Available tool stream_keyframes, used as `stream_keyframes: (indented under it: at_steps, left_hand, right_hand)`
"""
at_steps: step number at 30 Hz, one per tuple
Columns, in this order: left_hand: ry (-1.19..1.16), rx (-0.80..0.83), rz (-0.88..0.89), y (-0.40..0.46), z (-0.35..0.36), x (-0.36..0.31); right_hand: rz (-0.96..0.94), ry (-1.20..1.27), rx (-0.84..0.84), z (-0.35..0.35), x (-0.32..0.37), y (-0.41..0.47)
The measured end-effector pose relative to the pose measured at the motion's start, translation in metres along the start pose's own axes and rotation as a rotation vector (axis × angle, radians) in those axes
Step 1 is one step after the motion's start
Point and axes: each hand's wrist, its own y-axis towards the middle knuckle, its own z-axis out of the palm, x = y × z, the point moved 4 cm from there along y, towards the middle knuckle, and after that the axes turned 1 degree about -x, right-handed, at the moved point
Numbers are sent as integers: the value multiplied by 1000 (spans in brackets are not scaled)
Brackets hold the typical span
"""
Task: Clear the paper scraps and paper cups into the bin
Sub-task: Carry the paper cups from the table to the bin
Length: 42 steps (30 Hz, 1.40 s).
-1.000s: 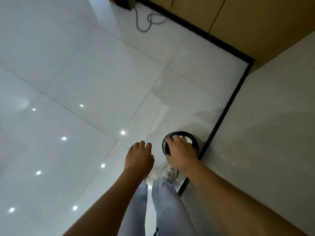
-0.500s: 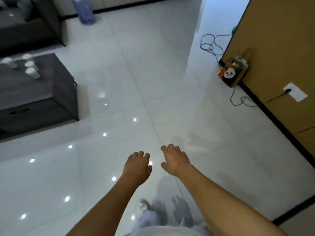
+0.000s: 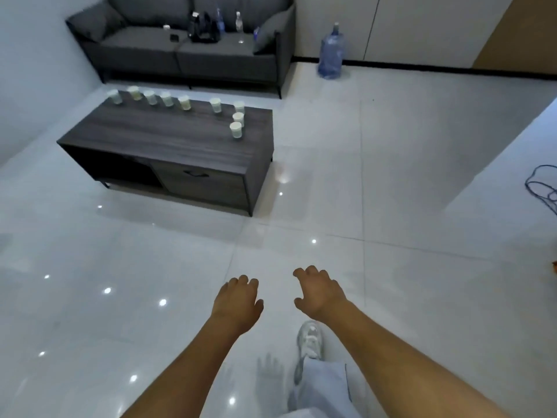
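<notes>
White paper cups (image 3: 236,130) stand in a row on the dark wooden bench (image 3: 168,137), far ahead of me and a bit to the left. I count nine of them. Six run along the far edge, and three sit close together near the right end. All of them stand upright. So a lot of the job is left, because every one of these cups has to go into the bin.

My left hand (image 3: 236,303) is out in front of me, low over the shiny floor (image 3: 391,267). Its fingers hang loose and it holds nothing. My right hand (image 3: 319,292) is just beside it, fingers a little bent and spread, and it holds nothing too. Both hands are well apart from the bench.

I cannot see the bin from here. I cannot see any paper scraps either, not on the bench and not on the floor. Maybe they are too small to spot from this far.

I think the next step is to walk over to the bench and pick up some cups. Stacking them could save trips.
</notes>
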Motion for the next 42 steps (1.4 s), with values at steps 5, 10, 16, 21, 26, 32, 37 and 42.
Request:
stream_keyframes:
  at_steps: [5,10,16,21,26,32,37,42]
  left_hand:
    - [-45,-11,-82,88,-38,25]
    - [-113,-28,-146,193,-93,29]
    - [-177,-44,-173,295,-149,33]
    - [-199,-19,-170,379,-180,53]
    - [-219,-43,-178,482,-214,93]
    - [-251,-15,-190,586,-264,132]
    - [-306,12,-238,652,-293,163]
    - [-346,36,-314,722,-308,186]
  right_hand:
    - [-47,-13,16,-51,-2,99]
    - [-72,-35,23,-119,-20,197]
    - [-91,-46,5,-194,-36,298]
    - [-88,-65,43,-232,-36,385]
    - [-99,-80,54,-273,-22,489]
    - [-99,-115,66,-336,-11,598]
    - [-115,-129,100,-377,-2,672]
    - [-155,-160,145,-412,-3,755]
